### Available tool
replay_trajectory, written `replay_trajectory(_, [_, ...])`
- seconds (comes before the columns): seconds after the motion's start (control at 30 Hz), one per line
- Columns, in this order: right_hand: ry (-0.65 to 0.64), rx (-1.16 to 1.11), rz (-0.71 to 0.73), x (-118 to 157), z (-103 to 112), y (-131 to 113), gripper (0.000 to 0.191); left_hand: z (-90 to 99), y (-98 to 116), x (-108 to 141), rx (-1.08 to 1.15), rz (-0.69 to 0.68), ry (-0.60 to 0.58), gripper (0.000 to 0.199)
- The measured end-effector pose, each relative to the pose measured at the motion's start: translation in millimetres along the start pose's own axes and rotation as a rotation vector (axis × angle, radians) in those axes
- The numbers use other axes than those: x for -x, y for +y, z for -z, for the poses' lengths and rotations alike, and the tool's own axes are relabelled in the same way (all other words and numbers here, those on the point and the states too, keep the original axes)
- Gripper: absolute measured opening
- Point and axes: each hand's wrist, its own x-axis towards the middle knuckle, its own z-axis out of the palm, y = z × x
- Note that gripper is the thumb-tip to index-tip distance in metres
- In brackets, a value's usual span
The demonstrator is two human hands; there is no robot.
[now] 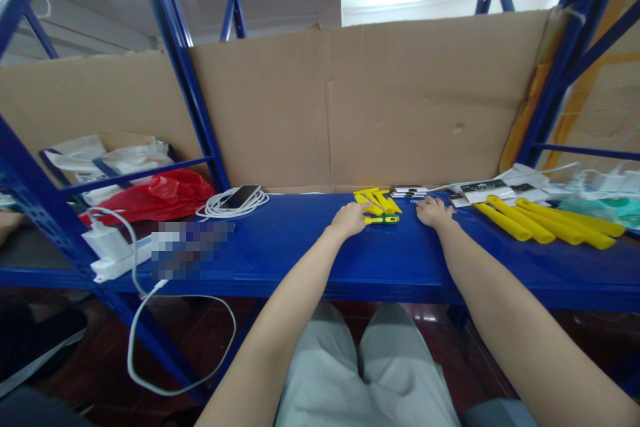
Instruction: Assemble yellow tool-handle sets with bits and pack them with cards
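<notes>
My left hand [349,221] is closed at the left end of a yellow-and-green handled tool [384,219], whose other end is hidden by the fingers. Just behind that hand, short yellow pieces [383,202] lie in a loose pile on the blue shelf top [300,240]. To the right, my right hand [434,211] rests palm down with its fingers apart, by tiny parts too small to make out. Small black-and-white items [407,191] lie between and behind the hands. Several long yellow tubes [550,223] are at the right.
A phone [241,196] lies on a coiled white cable [213,205]. At the left are a white power strip [123,263], a hanging cable and a red bag [165,195]. Cardboard [400,100] stands behind the shelf, between blue posts. Packets [483,191] lie behind the tubes.
</notes>
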Motion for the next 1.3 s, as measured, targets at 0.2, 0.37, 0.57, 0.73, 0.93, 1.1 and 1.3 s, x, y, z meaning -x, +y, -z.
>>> replay_trajectory(0.2, [-0.021,0.066,0.024,-4.4,1.0,-6.3,0.054,2.2,4.4,1.8,-0.269,-0.021,-0.059,0.051])
replay_trajectory(0.37, [0.026,0.118,0.068,-5.4,2.5,-9.4,0.051,0.8,3.3,1.0,-0.297,-0.014,-0.055,0.051])
replay_trajectory(0.57, [0.153,0.211,0.205,-4.0,3.7,-14.5,0.042,0.1,2.8,0.6,-0.298,-0.02,-0.062,0.053])
replay_trajectory(0.73, [0.162,0.238,0.227,-5.5,2.5,-14.4,0.042,0.7,2.9,1.0,-0.297,-0.021,-0.066,0.053])
replay_trajectory(0.93, [0.162,0.223,0.263,-3.9,3.8,-13.4,0.042,1.9,4.1,1.7,-0.288,-0.015,-0.061,0.053])
replay_trajectory(1.1, [0.141,0.12,0.22,1.5,9.9,-18.7,0.033,1.7,4.5,1.5,-0.283,-0.022,-0.058,0.054])
replay_trajectory(1.3, [-0.016,-0.024,0.037,0.3,15.9,-23.9,0.025,4.0,5.9,2.6,-0.253,-0.035,-0.053,0.051])
